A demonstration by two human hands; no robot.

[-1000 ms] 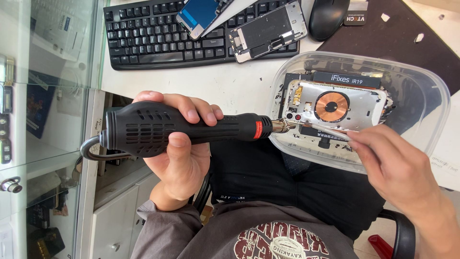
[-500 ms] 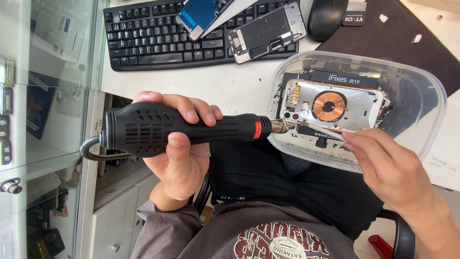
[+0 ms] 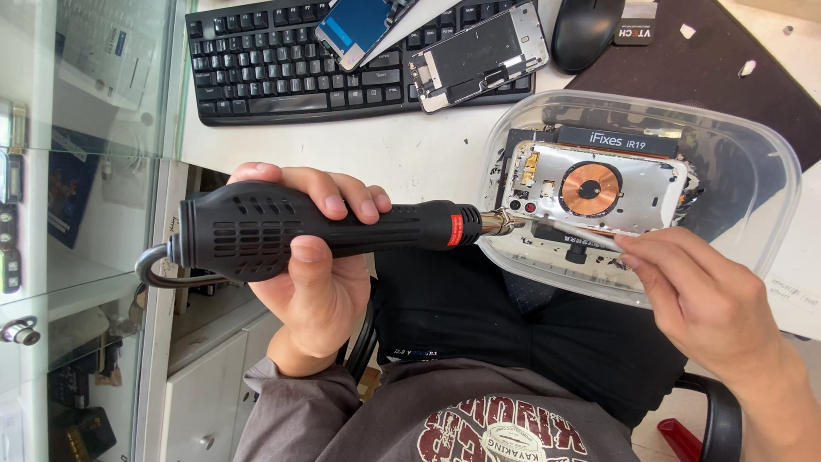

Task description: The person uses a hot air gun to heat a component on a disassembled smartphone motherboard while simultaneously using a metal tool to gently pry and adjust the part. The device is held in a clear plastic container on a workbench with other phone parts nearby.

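My left hand point(image 3: 312, 282) grips a black hot-air gun point(image 3: 316, 231) with a red band; its metal nozzle point(image 3: 500, 222) points at the edge of an opened phone back point(image 3: 599, 190). A copper coil point(image 3: 588, 189) shows on that silver housing, which lies in a clear plastic tub point(image 3: 753, 205) on the desk edge. My right hand point(image 3: 705, 304) pinches thin metal tweezers point(image 3: 573, 231), tip at the phone's near left corner by the nozzle.
A black keyboard point(image 3: 282, 73) lies at the back with a blue-screened phone point(image 3: 355, 26) and a stripped phone frame point(image 3: 479, 56) on it. A black mouse point(image 3: 586, 30) sits on a dark mat point(image 3: 710, 73). Glass shelving point(image 3: 77, 171) stands left.
The tub with the phone has shifted slightly up and left in view. Both hands keep their grips and the nozzle stays at the phone's edge.
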